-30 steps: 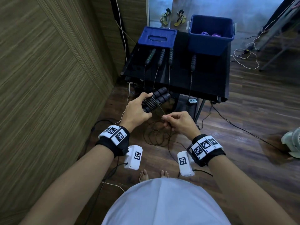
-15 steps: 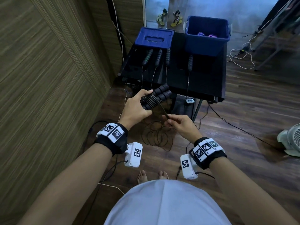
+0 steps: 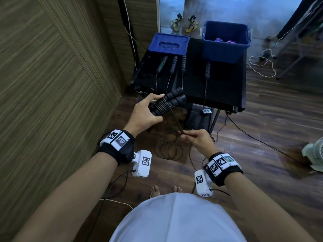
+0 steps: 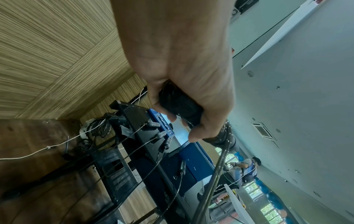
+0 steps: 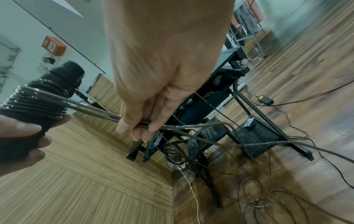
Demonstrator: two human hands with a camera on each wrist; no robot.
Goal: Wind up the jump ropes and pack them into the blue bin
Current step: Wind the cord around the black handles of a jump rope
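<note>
My left hand [image 3: 145, 113] grips two black jump rope handles [image 3: 172, 100] held side by side, with several turns of black rope wound round their middle [image 5: 40, 97]. From that winding a doubled strand [image 3: 174, 119] runs down to my right hand [image 3: 196, 139], which pinches it between thumb and fingers [image 5: 138, 125]. Slack rope lies in loops on the floor [image 3: 168, 147] below both hands. The open blue bin [image 3: 225, 44] stands at the table's far right with purple rope inside. Several more rope handles [image 3: 173, 64] lie on the black table [image 3: 223, 88], their cords hanging over its front edge.
A blue lid [image 3: 168, 43] lies at the table's far left. A wood-panelled wall [image 3: 52, 84] runs close along my left. Cables [image 3: 262, 140] trail over the wooden floor, and a white fan [image 3: 314, 154] stands at the right. My bare feet [image 3: 166, 190] are directly below.
My right hand has dropped lower and to the right, drawing the strand out taut from the handles. The left hand with the handles has tilted slightly upward.
</note>
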